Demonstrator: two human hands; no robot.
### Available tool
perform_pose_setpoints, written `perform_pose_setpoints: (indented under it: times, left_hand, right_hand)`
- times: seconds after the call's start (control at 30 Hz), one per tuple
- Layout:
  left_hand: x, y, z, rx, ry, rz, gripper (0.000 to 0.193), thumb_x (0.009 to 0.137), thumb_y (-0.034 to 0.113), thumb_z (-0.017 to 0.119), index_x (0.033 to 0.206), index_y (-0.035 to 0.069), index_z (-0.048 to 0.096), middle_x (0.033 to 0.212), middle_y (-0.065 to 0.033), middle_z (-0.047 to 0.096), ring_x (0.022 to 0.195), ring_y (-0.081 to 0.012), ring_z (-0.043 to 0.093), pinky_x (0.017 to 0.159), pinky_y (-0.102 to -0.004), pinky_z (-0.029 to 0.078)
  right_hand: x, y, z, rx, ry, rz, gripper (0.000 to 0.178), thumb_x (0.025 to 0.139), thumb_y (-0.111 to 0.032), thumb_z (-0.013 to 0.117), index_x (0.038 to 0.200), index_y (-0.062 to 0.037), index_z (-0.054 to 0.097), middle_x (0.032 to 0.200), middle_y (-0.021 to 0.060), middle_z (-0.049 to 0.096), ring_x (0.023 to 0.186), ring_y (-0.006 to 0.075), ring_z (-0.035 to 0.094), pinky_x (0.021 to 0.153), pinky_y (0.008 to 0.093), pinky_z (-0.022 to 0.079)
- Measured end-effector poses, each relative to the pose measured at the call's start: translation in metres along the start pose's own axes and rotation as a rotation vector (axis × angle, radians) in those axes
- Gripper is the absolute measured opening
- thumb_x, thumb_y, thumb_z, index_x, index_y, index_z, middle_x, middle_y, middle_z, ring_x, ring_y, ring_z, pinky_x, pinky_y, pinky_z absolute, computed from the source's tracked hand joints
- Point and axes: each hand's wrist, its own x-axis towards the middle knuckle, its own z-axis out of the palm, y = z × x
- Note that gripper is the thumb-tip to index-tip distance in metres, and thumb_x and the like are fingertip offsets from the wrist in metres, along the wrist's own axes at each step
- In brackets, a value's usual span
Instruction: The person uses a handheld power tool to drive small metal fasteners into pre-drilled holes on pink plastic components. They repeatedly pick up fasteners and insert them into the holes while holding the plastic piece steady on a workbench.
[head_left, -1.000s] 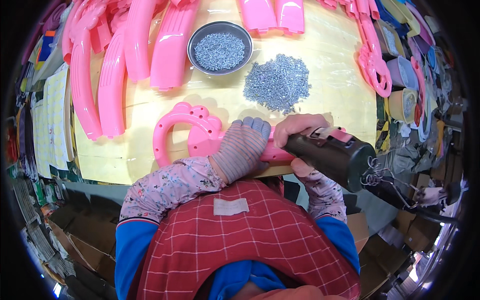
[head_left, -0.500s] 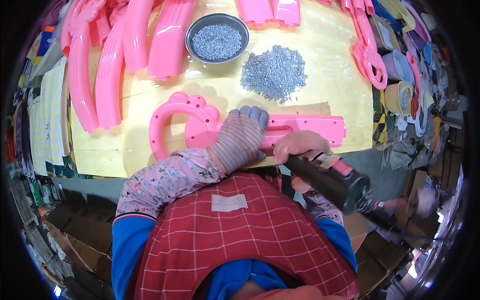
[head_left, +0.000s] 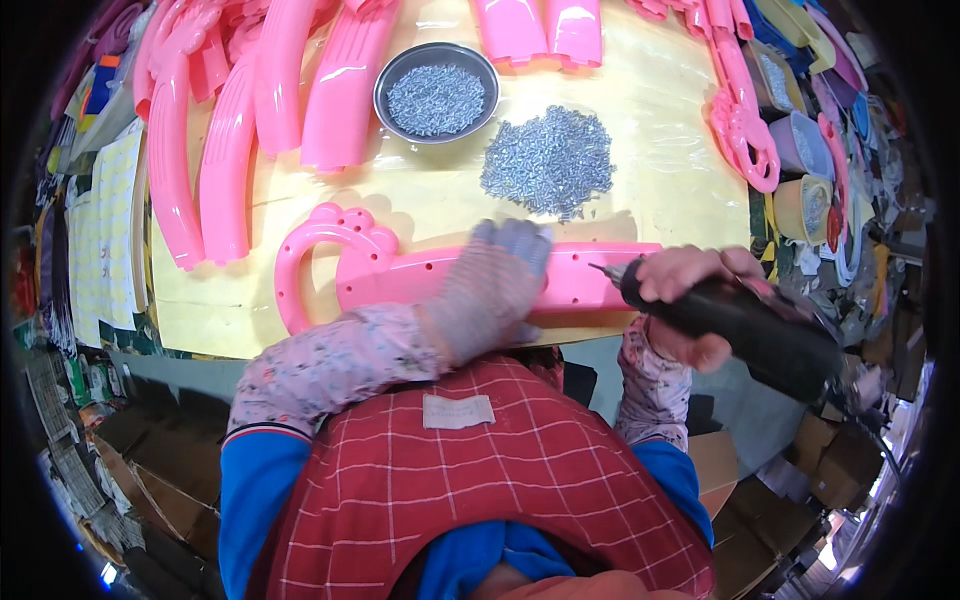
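Note:
A long pink plastic part lies flat near the table's front edge, with a scalloped loop at its left end and small holes along it. My left hand, in a grey striped glove and blurred, lies across its middle, fingers bent over the far side. In my right hand, bare, is a black electric screwdriver, held tilted with a cord trailing off to the right. Its thin bit points left, over the part's right end; whether the tip touches cannot be made out.
Beyond the part are a heap of small silver screws and a dark metal bowl of more screws. Curved pink pieces crowd the far left. Another pink looped piece and plastic tubs stand at right.
The pink part has shifted left. My right hand has moved right and lifted the screwdriver, so its bit now shows above the part's right end. My left hand stays on the part.

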Motion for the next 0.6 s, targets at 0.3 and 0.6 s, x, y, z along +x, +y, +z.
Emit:
perform_pose_setpoints:
  times: [0.3, 0.6]
  left_hand:
    - [0.026, 0.014, 0.031, -0.077, 0.202, 0.030, 0.069, 0.064, 0.044, 0.079, 0.110, -0.002, 0.056, 0.097, -0.0123, 0.059, 0.092, -0.0279, 0.058, 0.082, -0.0395, 0.046]
    - [0.027, 0.016, 0.027, -0.091, 0.148, 0.003, 0.088, 0.066, 0.047, 0.080, 0.128, -0.009, 0.052, 0.106, -0.0169, 0.062, 0.099, -0.0297, 0.058, 0.089, -0.0418, 0.047]
  right_hand:
    - [-0.003, 0.019, -0.009, -0.105, -0.200, 0.317, 0.069, 0.082, -0.047, 0.083, 0.122, -0.0041, 0.047, 0.081, 0.0125, 0.062, 0.071, 0.0250, 0.062, 0.069, 0.0412, 0.054]
    - [-0.007, 0.005, 0.001, 0.028, 0.017, 0.188, 0.085, 0.080, -0.054, 0.083, 0.134, -0.0012, 0.043, 0.077, 0.0107, 0.060, 0.068, 0.0235, 0.062, 0.065, 0.0400, 0.053]
